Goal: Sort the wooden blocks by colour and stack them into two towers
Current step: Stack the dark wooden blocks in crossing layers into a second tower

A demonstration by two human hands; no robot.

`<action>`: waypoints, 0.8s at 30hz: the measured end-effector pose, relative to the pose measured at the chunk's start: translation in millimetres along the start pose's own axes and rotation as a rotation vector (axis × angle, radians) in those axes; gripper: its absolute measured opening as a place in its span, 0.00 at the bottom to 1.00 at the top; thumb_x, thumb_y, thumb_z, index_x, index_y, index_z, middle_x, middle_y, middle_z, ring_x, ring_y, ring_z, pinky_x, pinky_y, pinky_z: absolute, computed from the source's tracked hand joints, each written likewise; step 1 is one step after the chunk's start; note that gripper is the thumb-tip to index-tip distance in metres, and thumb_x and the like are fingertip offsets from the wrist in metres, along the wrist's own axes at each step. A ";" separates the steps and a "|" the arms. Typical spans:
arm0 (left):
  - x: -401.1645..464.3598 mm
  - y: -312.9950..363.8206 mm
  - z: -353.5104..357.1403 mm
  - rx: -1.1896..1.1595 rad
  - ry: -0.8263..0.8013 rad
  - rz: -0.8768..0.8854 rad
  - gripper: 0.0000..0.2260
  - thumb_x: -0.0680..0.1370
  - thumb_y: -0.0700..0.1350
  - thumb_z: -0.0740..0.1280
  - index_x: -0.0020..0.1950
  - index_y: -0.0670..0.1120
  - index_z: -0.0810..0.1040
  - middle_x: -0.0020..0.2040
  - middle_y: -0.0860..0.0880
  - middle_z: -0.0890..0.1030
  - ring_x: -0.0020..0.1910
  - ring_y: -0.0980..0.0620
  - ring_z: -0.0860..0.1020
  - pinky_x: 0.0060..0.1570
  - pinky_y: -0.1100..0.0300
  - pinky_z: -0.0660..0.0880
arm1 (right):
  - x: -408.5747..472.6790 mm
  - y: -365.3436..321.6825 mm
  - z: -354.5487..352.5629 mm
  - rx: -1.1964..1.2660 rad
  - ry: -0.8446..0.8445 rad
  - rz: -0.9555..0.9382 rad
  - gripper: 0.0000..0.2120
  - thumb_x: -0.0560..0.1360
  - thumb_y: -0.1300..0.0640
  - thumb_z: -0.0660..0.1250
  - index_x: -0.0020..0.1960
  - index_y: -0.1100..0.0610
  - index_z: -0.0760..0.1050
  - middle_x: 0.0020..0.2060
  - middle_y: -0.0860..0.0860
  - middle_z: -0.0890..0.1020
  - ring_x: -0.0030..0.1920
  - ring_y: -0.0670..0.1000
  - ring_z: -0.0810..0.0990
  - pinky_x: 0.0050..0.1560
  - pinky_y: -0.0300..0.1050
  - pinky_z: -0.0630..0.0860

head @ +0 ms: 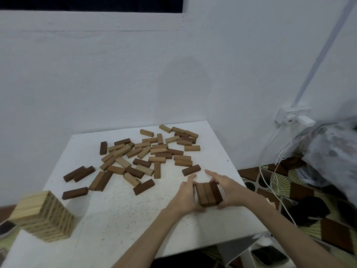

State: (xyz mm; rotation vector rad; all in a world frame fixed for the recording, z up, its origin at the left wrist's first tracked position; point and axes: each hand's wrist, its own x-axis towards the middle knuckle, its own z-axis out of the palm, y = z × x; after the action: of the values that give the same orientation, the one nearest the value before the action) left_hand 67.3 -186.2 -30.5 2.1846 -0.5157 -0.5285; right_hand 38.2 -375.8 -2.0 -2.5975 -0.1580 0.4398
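Three dark brown blocks (pixel 208 194) lie side by side on the white table (pixel 119 213), near its right front. My left hand (pixel 185 196) presses against their left side with straight fingers. My right hand (pixel 226 190) cups their right side, index finger extended. Several loose light and dark blocks (pixel 146 153) are scattered over the far half of the table. A tall tower of light wooden blocks (pixel 43 215) stands at the table's front left corner.
A white wall rises right behind the table. At the right hang a wall socket with a plugged charger (pixel 297 118), white cables (pixel 274 182) and a patterned cloth (pixel 332 151). The patterned floor (pixel 309 198) lies beyond the table's right edge.
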 end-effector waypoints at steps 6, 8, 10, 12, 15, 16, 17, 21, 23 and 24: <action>1.5 -2.6 2.8 0.006 0.023 -0.004 0.50 0.63 0.47 0.80 0.75 0.50 0.50 0.64 0.48 0.68 0.63 0.50 0.67 0.62 0.59 0.66 | 3.3 2.2 1.6 0.013 0.002 -0.016 0.55 0.63 0.57 0.80 0.77 0.47 0.47 0.67 0.50 0.69 0.66 0.50 0.67 0.67 0.45 0.65; 0.7 -2.4 2.7 0.011 0.015 -0.002 0.50 0.63 0.47 0.80 0.75 0.50 0.50 0.65 0.47 0.67 0.64 0.50 0.67 0.63 0.58 0.66 | 3.8 2.0 1.6 0.003 0.001 -0.016 0.55 0.62 0.56 0.80 0.77 0.47 0.47 0.66 0.49 0.69 0.66 0.50 0.67 0.67 0.45 0.66; 0.3 -2.5 2.4 0.002 0.007 0.002 0.52 0.62 0.47 0.80 0.76 0.49 0.49 0.64 0.48 0.67 0.63 0.50 0.68 0.63 0.57 0.67 | 3.9 1.0 1.6 -0.022 0.009 -0.024 0.56 0.61 0.54 0.80 0.77 0.46 0.46 0.65 0.48 0.70 0.64 0.50 0.68 0.65 0.45 0.67; 0.4 -1.8 2.4 -0.009 0.010 0.010 0.53 0.61 0.48 0.81 0.76 0.48 0.49 0.63 0.48 0.68 0.62 0.51 0.69 0.62 0.58 0.68 | 4.9 -1.0 2.4 -0.049 0.021 -0.039 0.56 0.61 0.52 0.80 0.77 0.46 0.47 0.64 0.47 0.70 0.62 0.50 0.68 0.63 0.45 0.68; 0.5 0.4 3.1 -0.026 0.017 0.010 0.53 0.61 0.47 0.80 0.76 0.47 0.50 0.62 0.48 0.69 0.60 0.52 0.70 0.60 0.60 0.69 | 8.8 -2.5 4.8 -0.069 0.015 -0.044 0.56 0.61 0.50 0.80 0.77 0.45 0.46 0.63 0.48 0.71 0.60 0.50 0.68 0.62 0.46 0.69; 0.5 1.0 3.3 -0.031 0.016 0.007 0.53 0.62 0.47 0.80 0.76 0.48 0.49 0.62 0.48 0.69 0.61 0.51 0.70 0.61 0.59 0.69 | 10.2 -2.7 5.5 -0.068 0.011 -0.043 0.57 0.60 0.49 0.80 0.77 0.44 0.46 0.63 0.49 0.71 0.60 0.51 0.68 0.62 0.46 0.69; 0.3 1.7 3.2 -0.033 0.015 0.005 0.53 0.62 0.48 0.80 0.76 0.48 0.49 0.62 0.48 0.69 0.61 0.51 0.70 0.62 0.58 0.69 | 11.3 -2.5 6.1 -0.066 0.006 -0.038 0.57 0.60 0.49 0.80 0.77 0.43 0.45 0.62 0.50 0.71 0.59 0.51 0.69 0.62 0.47 0.70; -0.1 3.3 2.7 -0.035 0.017 -0.002 0.52 0.62 0.47 0.80 0.76 0.47 0.49 0.62 0.49 0.69 0.61 0.51 0.70 0.62 0.59 0.68 | 13.5 -1.7 6.8 -0.056 -0.007 -0.021 0.57 0.60 0.49 0.80 0.76 0.42 0.45 0.62 0.51 0.71 0.59 0.51 0.69 0.61 0.47 0.70; -0.1 4.1 2.3 -0.034 0.017 -0.010 0.52 0.62 0.47 0.80 0.76 0.48 0.49 0.63 0.49 0.68 0.61 0.52 0.70 0.62 0.60 0.68 | 14.2 -2.9 6.3 -0.050 -0.014 -0.025 0.57 0.61 0.50 0.80 0.76 0.43 0.45 0.62 0.50 0.71 0.59 0.51 0.69 0.61 0.47 0.70; 0.0 4.1 2.1 -0.034 0.015 -0.014 0.53 0.62 0.47 0.80 0.76 0.48 0.49 0.64 0.49 0.68 0.62 0.51 0.69 0.61 0.60 0.68 | 14.3 -3.1 5.7 -0.053 -0.018 -0.024 0.57 0.61 0.50 0.80 0.76 0.43 0.45 0.62 0.50 0.70 0.60 0.51 0.68 0.62 0.47 0.70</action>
State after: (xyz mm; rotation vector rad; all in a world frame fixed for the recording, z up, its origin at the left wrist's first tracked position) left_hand 65.5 -189.9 -28.6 2.1598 -0.4809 -0.5241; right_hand 49.6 -367.8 -9.1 -2.6408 -0.2094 0.4560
